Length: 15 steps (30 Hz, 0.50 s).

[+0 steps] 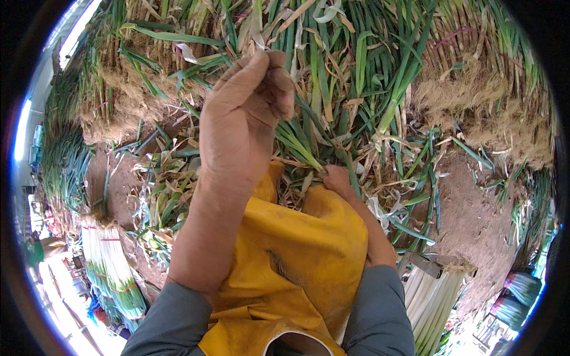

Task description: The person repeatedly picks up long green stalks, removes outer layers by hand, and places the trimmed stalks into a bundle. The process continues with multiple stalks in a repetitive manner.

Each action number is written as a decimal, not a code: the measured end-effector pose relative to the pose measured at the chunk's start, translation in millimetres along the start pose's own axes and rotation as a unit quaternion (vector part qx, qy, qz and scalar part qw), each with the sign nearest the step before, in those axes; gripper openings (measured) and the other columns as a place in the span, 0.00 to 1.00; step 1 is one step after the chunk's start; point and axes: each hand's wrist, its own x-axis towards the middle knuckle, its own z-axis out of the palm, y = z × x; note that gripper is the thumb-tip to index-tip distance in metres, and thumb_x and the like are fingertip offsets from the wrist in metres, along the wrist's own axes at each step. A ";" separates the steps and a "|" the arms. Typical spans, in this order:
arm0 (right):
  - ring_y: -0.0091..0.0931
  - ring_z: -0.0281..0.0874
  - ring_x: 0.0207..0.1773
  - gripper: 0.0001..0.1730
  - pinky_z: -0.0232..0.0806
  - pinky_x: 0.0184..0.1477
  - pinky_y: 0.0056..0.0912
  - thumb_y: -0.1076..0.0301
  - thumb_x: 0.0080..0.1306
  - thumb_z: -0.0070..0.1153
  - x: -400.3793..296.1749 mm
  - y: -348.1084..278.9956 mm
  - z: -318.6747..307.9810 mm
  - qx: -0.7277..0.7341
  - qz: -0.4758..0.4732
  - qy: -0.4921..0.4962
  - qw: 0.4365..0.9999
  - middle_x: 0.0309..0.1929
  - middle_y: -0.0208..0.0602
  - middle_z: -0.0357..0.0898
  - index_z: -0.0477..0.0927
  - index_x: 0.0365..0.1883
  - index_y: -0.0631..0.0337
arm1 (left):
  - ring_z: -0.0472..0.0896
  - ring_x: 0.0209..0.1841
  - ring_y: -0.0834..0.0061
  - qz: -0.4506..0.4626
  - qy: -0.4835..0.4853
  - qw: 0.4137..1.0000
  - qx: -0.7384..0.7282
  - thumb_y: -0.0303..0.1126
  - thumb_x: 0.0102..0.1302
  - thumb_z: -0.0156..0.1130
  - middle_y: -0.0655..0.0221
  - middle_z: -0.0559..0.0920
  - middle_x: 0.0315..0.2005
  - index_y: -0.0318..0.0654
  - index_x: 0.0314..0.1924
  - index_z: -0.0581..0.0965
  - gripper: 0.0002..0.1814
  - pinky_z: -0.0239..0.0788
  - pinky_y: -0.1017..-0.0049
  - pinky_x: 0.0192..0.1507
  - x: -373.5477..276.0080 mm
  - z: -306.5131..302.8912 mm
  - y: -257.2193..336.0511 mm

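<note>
My left hand [247, 111] is raised in the middle of the view, its fingers curled and the thumb tip against the forefinger. A pale dry leaf strip [256, 29] shows right at the fingertips; whether they pinch it cannot be told. Lower down, beside the knee of a yellow apron [307, 236], my right hand [337, 179] grips a green onion [303, 149] near its base. Its green leaves fan up and to the left. Beyond both hands lies a heap of long green onions [356, 58] mixed with withered leaves.
Bundles of rooted onions stand at the left [129, 75] and right [472, 80] on bare soil [476, 209]. Trimmed, banded bundles [113, 267] lie at lower left. White stalks [434, 298] rest by a wooden piece [423, 264] at lower right. Peeled leaf scraps [167, 191] litter the ground.
</note>
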 end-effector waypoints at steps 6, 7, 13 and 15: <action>0.45 0.85 0.45 0.19 0.72 0.47 0.54 0.59 0.70 0.66 -60.9 -1.3 -83.7 0.134 -0.033 0.244 0.960 0.38 0.54 0.85 0.83 0.46 0.68 | 0.80 0.29 0.76 -0.039 -0.015 0.999 0.031 0.35 0.79 0.60 0.67 0.87 0.31 0.31 0.48 0.84 0.13 0.70 0.76 0.34 -3.2 8.6 -14.7; 0.45 0.85 0.43 0.17 0.72 0.46 0.52 0.60 0.70 0.66 -80.6 -13.9 -112.2 0.168 -0.023 0.263 0.950 0.37 0.54 0.85 0.83 0.47 0.68 | 0.80 0.29 0.76 -0.053 -0.016 0.998 0.040 0.35 0.79 0.61 0.67 0.87 0.31 0.31 0.48 0.84 0.12 0.70 0.76 0.34 -3.7 10.2 -16.3; 0.37 0.87 0.42 0.18 0.74 0.42 0.46 0.64 0.74 0.65 -161.1 -27.2 -206.6 0.203 -0.095 0.438 0.871 0.44 0.49 0.89 0.83 0.55 0.68 | 0.80 0.29 0.79 -0.101 -0.043 0.991 0.083 0.36 0.77 0.63 0.66 0.88 0.32 0.34 0.45 0.83 0.11 0.70 0.77 0.34 -10.2 28.0 -37.2; 0.33 0.86 0.41 0.18 0.74 0.41 0.45 0.64 0.74 0.65 -180.8 -30.4 -220.7 0.280 -0.094 0.432 0.852 0.42 0.44 0.89 0.83 0.55 0.69 | 0.81 0.29 0.79 -0.125 -0.031 0.988 0.085 0.35 0.77 0.63 0.66 0.88 0.33 0.34 0.45 0.83 0.11 0.72 0.77 0.36 -11.0 32.6 -47.2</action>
